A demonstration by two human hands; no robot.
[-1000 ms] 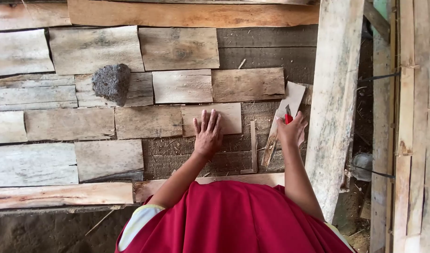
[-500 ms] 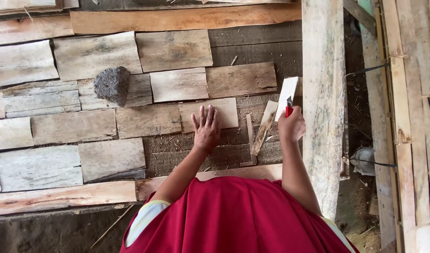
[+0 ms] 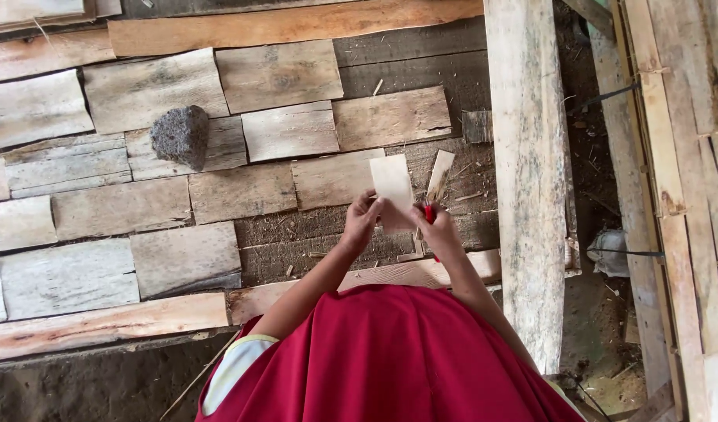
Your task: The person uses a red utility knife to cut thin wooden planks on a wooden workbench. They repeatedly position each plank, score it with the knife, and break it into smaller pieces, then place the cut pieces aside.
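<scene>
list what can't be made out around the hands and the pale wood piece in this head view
- Red-handled tool: only a sliver shows; the right hand wraps it, so its kind is unclear.
- Pale wood piece: lower end hidden behind the left hand and right hand.
- Palms and grip: turned away from the camera.
- White bundle: partly behind the post, too small to identify.

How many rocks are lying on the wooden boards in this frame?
1. A single grey rock sits on the boards at upper left, well away from both hands. Others may be hidden under the red garment.
</scene>
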